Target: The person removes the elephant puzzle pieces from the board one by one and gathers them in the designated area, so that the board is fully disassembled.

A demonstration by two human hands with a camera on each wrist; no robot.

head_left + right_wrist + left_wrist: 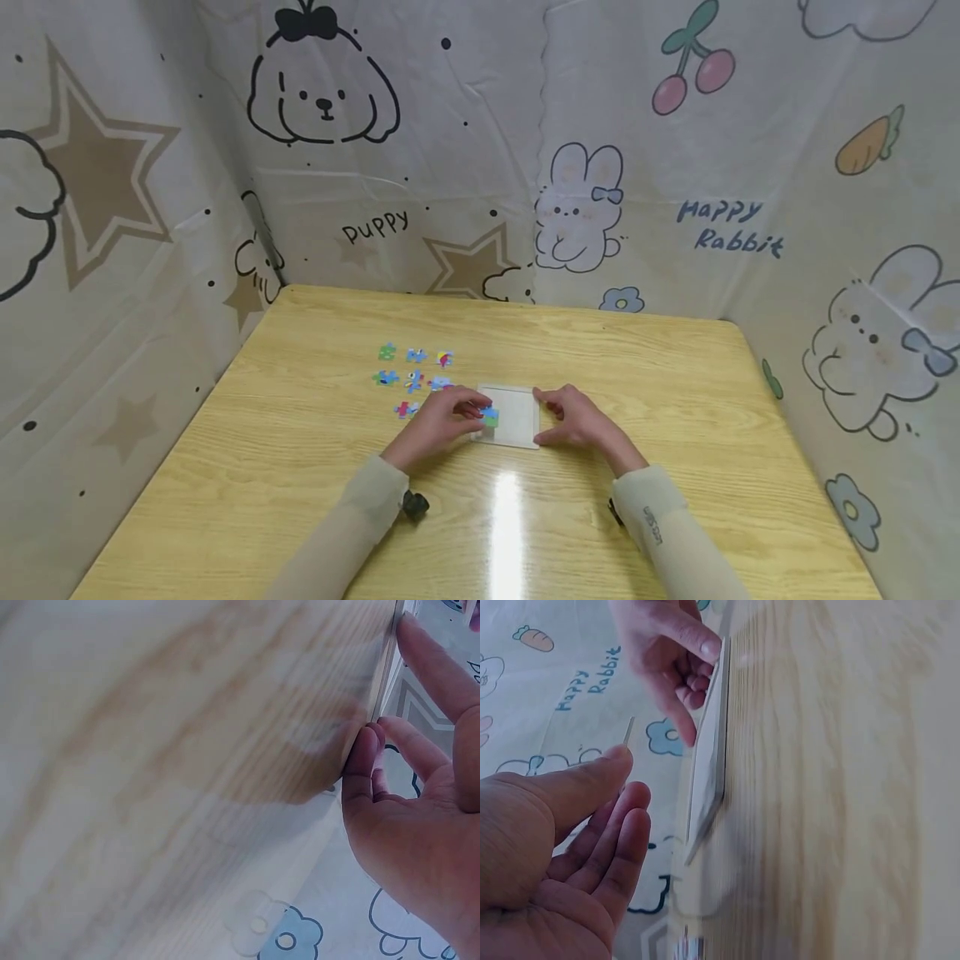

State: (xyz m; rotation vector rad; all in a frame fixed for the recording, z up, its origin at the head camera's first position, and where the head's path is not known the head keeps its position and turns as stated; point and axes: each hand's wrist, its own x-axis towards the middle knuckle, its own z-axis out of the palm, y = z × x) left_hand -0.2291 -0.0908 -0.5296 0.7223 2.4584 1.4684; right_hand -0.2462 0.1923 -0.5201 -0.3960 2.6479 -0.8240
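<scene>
My left hand (441,421) pinches a blue-and-green jigsaw piece (491,417) over the left part of a flat white puzzle tray (517,419). From the left wrist view the piece shows as a thin edge rising from the thumb, above the level of the tray (709,750). Bare white floor shows inside the tray's raised rim. My right hand (581,421) holds the tray's right side, thumb at the near corner and index finger at the far one. Its other fingers are bent in behind the rim, as the right wrist view shows.
Several loose jigsaw pieces lie in rough rows left of the tray, among them a green one (386,352), a yellow-and-red one (444,358) and a red-and-white one (406,409). Patterned cloth (465,150) surrounds the wooden table (660,375) at the back and sides.
</scene>
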